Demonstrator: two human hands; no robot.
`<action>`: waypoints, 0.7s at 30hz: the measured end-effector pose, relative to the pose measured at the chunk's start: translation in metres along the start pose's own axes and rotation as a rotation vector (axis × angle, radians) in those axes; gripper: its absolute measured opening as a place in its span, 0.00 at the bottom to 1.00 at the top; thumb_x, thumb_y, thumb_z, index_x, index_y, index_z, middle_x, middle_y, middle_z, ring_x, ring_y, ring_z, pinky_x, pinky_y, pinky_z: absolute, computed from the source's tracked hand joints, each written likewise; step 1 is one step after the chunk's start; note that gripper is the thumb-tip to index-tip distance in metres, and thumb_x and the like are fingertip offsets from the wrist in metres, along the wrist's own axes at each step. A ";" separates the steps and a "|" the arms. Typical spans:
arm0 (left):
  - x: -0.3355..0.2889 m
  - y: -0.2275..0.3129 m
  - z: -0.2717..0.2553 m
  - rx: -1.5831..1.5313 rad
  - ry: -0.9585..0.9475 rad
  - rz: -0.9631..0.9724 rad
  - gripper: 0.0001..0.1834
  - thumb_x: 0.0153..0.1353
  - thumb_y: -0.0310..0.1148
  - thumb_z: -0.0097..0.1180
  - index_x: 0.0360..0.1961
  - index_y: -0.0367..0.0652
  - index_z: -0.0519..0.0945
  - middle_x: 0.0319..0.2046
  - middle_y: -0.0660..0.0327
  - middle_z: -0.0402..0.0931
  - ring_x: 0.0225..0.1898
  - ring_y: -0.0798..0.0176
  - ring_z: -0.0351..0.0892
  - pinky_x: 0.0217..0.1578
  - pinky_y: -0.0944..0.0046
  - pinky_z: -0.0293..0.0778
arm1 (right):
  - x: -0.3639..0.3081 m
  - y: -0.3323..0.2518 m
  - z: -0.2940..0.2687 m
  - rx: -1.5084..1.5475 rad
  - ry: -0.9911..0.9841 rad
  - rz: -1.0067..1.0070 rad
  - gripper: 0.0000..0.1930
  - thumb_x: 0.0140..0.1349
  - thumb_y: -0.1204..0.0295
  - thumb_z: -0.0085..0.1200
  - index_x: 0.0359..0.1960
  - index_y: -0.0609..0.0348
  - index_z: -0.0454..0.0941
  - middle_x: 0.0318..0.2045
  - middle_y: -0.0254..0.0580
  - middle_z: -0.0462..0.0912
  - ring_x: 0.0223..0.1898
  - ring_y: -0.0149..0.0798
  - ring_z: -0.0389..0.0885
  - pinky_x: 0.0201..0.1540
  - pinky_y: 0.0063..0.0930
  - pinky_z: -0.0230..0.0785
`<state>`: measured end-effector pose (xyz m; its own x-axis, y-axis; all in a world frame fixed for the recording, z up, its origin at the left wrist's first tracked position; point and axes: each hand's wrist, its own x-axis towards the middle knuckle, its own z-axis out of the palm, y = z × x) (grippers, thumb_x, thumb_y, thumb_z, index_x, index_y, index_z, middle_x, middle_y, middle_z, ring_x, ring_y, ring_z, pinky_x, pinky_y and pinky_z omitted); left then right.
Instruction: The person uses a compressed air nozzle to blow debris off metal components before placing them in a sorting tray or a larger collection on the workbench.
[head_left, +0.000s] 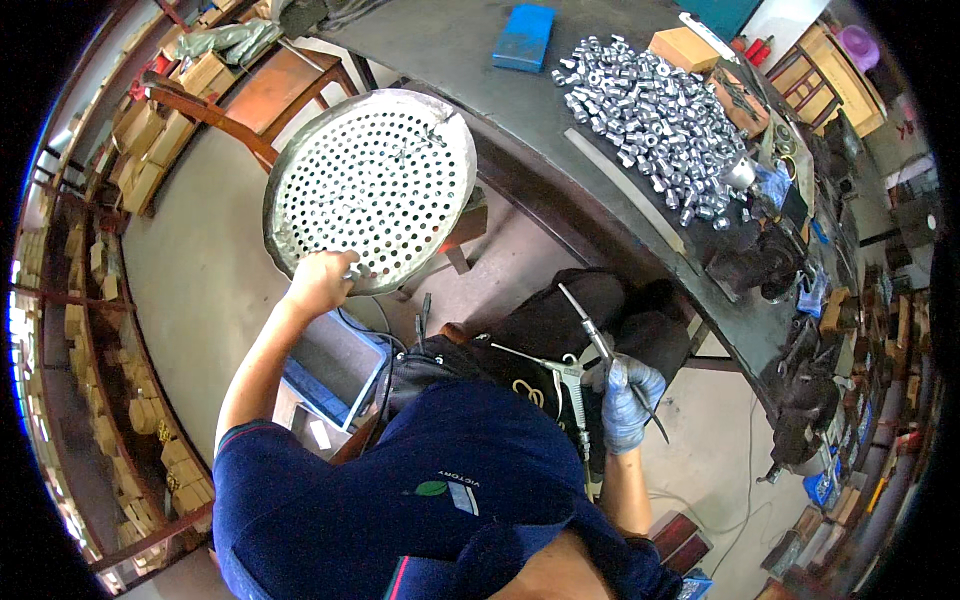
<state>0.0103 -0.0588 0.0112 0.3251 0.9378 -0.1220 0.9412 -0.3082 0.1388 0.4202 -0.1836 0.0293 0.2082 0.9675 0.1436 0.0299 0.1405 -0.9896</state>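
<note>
A large round metal tray (375, 190) full of punched holes stands at the left, with a few small metal pieces near its far rim. At the tray's near edge is my bare left hand (322, 280), fingers curled together; what they pinch, if anything, is too small to make out. My right hand (630, 400), in a grey-blue glove, grips a slim pen-shaped tool (598, 335) with a thin tip pointing up and away and a dark tail below. An air blow gun (570, 378) with a coiled hose lies on my lap beside that hand.
A dark workbench (510, 110) carries a heap of shiny metal fittings (650, 125), a blue block (524, 38) and a wooden block (684, 49). Below the tray sits a blue bin (340, 370). A wooden chair (270, 95) stands beyond; shelves with boxes line the left.
</note>
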 end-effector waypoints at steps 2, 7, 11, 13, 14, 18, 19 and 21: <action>-0.003 -0.005 -0.003 -0.069 0.108 0.031 0.15 0.41 0.26 0.61 0.35 0.38 0.76 0.23 0.52 0.77 0.27 0.53 0.79 0.31 0.57 0.74 | -0.003 0.003 -0.002 -0.031 0.009 0.039 0.18 0.58 0.61 0.53 0.17 0.61 0.77 0.16 0.40 0.78 0.20 0.32 0.76 0.26 0.25 0.67; 0.017 0.020 -0.023 -1.354 0.016 -0.208 0.12 0.55 0.27 0.56 0.40 0.38 0.71 0.27 0.56 0.75 0.24 0.62 0.77 0.28 0.63 0.75 | -0.003 0.003 0.002 -0.070 0.002 0.000 0.20 0.61 0.63 0.51 0.13 0.61 0.69 0.12 0.39 0.70 0.16 0.33 0.72 0.22 0.28 0.67; 0.043 0.095 -0.023 -1.965 -0.251 -0.102 0.14 0.58 0.34 0.53 0.43 0.39 0.71 0.31 0.53 0.75 0.26 0.57 0.79 0.33 0.52 0.79 | 0.002 0.000 0.002 -0.124 -0.035 -0.065 0.13 0.55 0.67 0.56 0.16 0.60 0.77 0.13 0.38 0.76 0.15 0.31 0.74 0.20 0.23 0.63; 0.054 0.133 -0.012 -2.070 -0.418 -0.052 0.13 0.59 0.32 0.51 0.43 0.38 0.70 0.32 0.50 0.76 0.26 0.57 0.80 0.35 0.55 0.78 | 0.002 -0.001 0.005 -0.135 -0.005 -0.121 0.14 0.52 0.68 0.58 0.13 0.58 0.72 0.12 0.42 0.73 0.13 0.36 0.72 0.18 0.25 0.61; 0.058 0.152 -0.009 -2.090 -0.484 0.016 0.13 0.59 0.33 0.51 0.43 0.38 0.69 0.31 0.50 0.76 0.26 0.57 0.80 0.36 0.55 0.78 | 0.002 -0.002 0.004 -0.171 -0.018 -0.109 0.15 0.52 0.69 0.58 0.12 0.58 0.70 0.12 0.42 0.71 0.13 0.38 0.71 0.18 0.26 0.60; 0.067 0.194 -0.001 -2.067 -0.671 -0.017 0.13 0.59 0.35 0.50 0.41 0.39 0.69 0.26 0.53 0.73 0.17 0.62 0.73 0.27 0.61 0.76 | 0.005 -0.001 -0.001 -0.378 -0.023 -0.194 0.19 0.46 0.70 0.61 0.08 0.54 0.61 0.10 0.42 0.64 0.13 0.45 0.67 0.16 0.31 0.58; 0.070 0.198 0.001 -2.098 -0.699 -0.018 0.12 0.59 0.35 0.50 0.40 0.39 0.69 0.24 0.55 0.72 0.16 0.64 0.70 0.24 0.62 0.74 | 0.009 -0.004 -0.002 -0.426 -0.037 -0.232 0.19 0.45 0.70 0.61 0.08 0.54 0.61 0.10 0.42 0.64 0.13 0.45 0.67 0.16 0.31 0.58; 0.075 0.205 0.006 -2.164 -0.743 -0.025 0.11 0.59 0.36 0.51 0.39 0.40 0.70 0.21 0.57 0.70 0.13 0.67 0.65 0.20 0.65 0.71 | 0.013 -0.005 -0.002 -0.459 -0.035 -0.267 0.19 0.43 0.69 0.63 0.08 0.53 0.62 0.10 0.41 0.65 0.12 0.44 0.67 0.16 0.31 0.58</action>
<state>0.2281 -0.0523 0.0250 0.7640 0.5772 -0.2884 -0.3510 0.7469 0.5648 0.4251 -0.1724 0.0361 0.1021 0.9182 0.3827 0.5037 0.2841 -0.8158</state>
